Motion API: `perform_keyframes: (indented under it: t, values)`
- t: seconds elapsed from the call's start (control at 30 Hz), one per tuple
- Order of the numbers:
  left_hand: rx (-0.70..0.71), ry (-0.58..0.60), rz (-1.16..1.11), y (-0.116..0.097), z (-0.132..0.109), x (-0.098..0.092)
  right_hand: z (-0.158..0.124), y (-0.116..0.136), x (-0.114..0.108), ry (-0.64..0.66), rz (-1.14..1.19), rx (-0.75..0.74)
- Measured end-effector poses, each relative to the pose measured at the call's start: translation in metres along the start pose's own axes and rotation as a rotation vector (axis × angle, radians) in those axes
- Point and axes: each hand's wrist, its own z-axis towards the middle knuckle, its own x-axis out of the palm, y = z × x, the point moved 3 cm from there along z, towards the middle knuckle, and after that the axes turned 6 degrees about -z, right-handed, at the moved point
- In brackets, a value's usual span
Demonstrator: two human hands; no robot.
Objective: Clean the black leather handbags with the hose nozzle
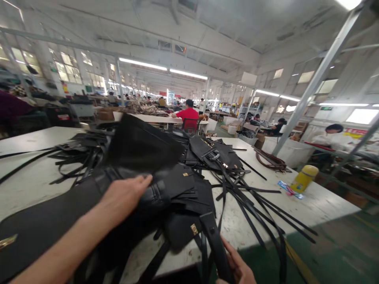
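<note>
My left hand (127,193) lies across a black leather bag piece (154,193) with its fingers together and bent over it. Just beyond those fingers a black leather panel (145,146) stands up, smeared by motion. Low in the view, my right hand (238,262) is closed around a wide black leather strap (217,244), with part of the hand cut off by the frame's bottom edge. Beside the strap hangs a black flap with a gold clasp (194,229). Another large black panel (44,213) stretches under my left forearm, a gold fitting at its end.
Black bag parts (207,152) with long thin straps (260,205) are heaped on the white table (328,197). A yellow bottle (304,178), a small colourful packet (290,189) and a coiled brown strap (271,159) lie to the right. A person in red (189,115) sits beyond.
</note>
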Motion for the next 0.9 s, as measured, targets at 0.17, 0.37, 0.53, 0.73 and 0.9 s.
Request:
perform_keyframes:
  t: [0.17,0.37,0.53,0.73,0.9]
  values:
    - [0.302,0.119,0.016,-0.049,-0.057,0.117,-0.016,0.023,0.004,-0.024,0.027,0.015]
    - [0.352,-0.039,-0.013,-0.034,-0.085,0.149,-0.012,0.047,-0.006,-0.091,-0.053,0.117]
    - [0.370,-0.029,-0.104,-0.035,-0.079,0.135,0.005,0.053,-0.013,-0.085,-0.036,0.116]
    - [0.418,0.011,-0.163,-0.072,-0.018,0.123,0.042,0.050,-0.005,0.029,0.075,0.117]
    - [0.292,0.056,-0.096,-0.078,0.034,0.155,0.072,0.046,0.010,0.105,0.126,0.097]
